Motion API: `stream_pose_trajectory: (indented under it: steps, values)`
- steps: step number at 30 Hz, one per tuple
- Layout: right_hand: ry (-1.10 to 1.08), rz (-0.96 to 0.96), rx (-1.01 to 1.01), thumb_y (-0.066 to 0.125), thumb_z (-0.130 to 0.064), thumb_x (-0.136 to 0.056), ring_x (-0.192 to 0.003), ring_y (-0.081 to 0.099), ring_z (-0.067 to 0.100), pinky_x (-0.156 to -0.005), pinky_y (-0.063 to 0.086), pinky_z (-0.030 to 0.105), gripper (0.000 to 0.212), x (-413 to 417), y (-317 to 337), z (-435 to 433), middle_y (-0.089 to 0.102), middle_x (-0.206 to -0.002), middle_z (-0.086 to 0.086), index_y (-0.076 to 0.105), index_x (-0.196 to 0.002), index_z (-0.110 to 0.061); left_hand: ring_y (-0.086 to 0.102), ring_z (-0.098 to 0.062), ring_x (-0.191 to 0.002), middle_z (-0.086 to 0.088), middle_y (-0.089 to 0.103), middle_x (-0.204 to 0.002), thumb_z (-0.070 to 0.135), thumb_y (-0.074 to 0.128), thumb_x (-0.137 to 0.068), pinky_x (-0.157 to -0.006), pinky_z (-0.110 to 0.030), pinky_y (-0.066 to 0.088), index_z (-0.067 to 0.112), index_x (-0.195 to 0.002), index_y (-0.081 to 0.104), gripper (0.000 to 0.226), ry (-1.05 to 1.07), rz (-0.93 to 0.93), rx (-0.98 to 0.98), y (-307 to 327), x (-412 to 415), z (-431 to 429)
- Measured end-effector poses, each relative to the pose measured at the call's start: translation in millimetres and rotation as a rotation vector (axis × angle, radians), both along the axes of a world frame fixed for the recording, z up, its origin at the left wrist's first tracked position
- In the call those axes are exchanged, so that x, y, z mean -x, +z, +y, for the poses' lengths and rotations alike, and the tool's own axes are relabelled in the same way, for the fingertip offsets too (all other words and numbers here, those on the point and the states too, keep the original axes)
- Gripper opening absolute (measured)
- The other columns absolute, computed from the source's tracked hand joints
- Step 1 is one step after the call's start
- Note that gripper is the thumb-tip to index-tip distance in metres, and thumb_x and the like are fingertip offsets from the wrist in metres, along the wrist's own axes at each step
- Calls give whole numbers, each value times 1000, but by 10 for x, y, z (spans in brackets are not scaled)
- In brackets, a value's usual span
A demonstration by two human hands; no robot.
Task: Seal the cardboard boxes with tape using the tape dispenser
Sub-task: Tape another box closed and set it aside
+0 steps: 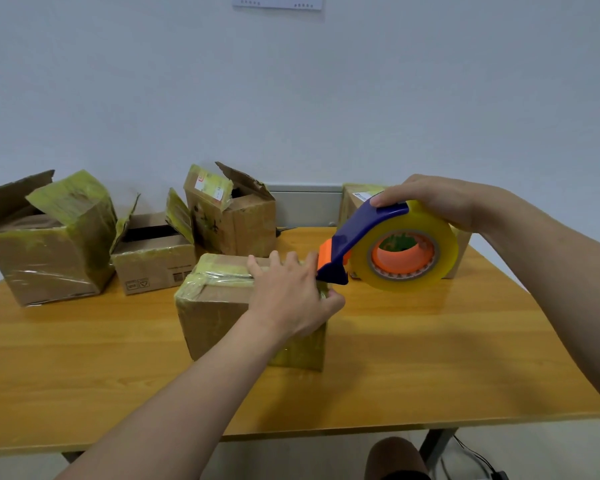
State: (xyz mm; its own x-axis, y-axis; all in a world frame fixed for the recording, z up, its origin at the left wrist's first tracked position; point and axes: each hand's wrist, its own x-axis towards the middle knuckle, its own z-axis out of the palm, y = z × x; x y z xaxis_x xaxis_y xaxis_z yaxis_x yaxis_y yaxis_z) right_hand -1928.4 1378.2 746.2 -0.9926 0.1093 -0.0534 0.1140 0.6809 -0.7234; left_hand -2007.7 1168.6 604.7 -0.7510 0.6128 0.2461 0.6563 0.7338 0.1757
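The tape dispenser (388,244), judged light and rigid with a slick roll, hangs just right of the closed box (215,306); the right hand (440,202) curls its fingers around roll and handle. The left hand (291,292), fingers straight, presses the box top.

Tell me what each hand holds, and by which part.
The right hand grips the tape dispenser over the top of its roll, thumb on the blue frame. The left hand holds nothing; it presses flat on the closed box.
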Motion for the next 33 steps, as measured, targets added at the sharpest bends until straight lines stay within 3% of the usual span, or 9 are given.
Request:
stream_pose_trajectory:
  steps: [5,8,11,14,18,23,26,29,33]
  values:
    - [-37,23,-16,69,-73,-75,-92,75,27,-98,56,50,62,-29,-95,-40,79,-94,6,78,-100,-17,43,-37,-145,-3,56,-147,95,33,-74,-119,-74,19,33,-152,30,100,-37,7,-2,14,22,-41]
    - [-53,37,-32,63,-62,-88,-91,74,28,-98,56,51,48,-19,-118,-33,79,-93,6,78,-96,-17,31,-39,-153,1,49,-157,76,47,-86,-121,-74,14,36,-156,23,83,-73,61,-27,-17,-21,-62]
    - [-53,24,-45,63,-61,-88,-93,74,29,-94,57,48,46,-26,-74,-46,79,-93,5,79,-95,-19,25,-42,-155,2,41,-163,66,45,-92,-119,-78,10,36,-160,14,80,-58,59,-1,-20,-37,-24]
    - [-52,-4,-59,68,-69,-79,-93,74,28,-93,58,47,48,-45,-18,-31,79,-93,3,81,-90,-24,19,-45,-156,-3,33,-168,64,39,-96,-117,-81,7,43,-163,2,79,-53,39,47,-24,-24,12]
    - [-85,-20,-60,65,-65,-80,-91,74,27,-91,58,46,46,-104,-15,25,79,-93,3,80,-92,-23,12,-47,-157,-10,29,-167,64,32,-100,-115,-82,2,55,-159,-12,74,-38,-3,124,1,-9,69]
    - [-90,-15,-28,61,-53,-92,-92,71,26,-91,57,46,32,-161,-86,36,78,-95,3,76,-93,-25,6,-45,-158,-12,23,-168,68,29,-102,-116,-81,-2,61,-155,-15,69,-33,-73,146,52,10,79]
    - [-88,-25,-22,61,-50,-94,-89,70,24,-88,56,43,29,-159,-95,31,77,-90,1,75,-91,-25,9,-44,-158,-12,23,-166,73,37,-97,-117,-81,1,61,-154,-18,80,-55,-74,204,66,20,71]
    - [-99,-40,-26,65,-56,-89,-95,71,28,-92,57,46,37,-139,-98,75,77,-99,5,74,-101,-22,26,-43,-152,-13,32,-158,80,45,-89,-117,-79,10,53,-159,-9,92,-77,8,267,91,15,82]
    - [-83,-42,24,71,-69,-57,-93,73,30,-94,57,50,68,-152,-86,142,78,-99,8,75,-103,-20,39,-33,-140,-10,45,-138,63,49,-91,-120,-74,14,35,-150,33,67,-180,97,163,43,34,98]
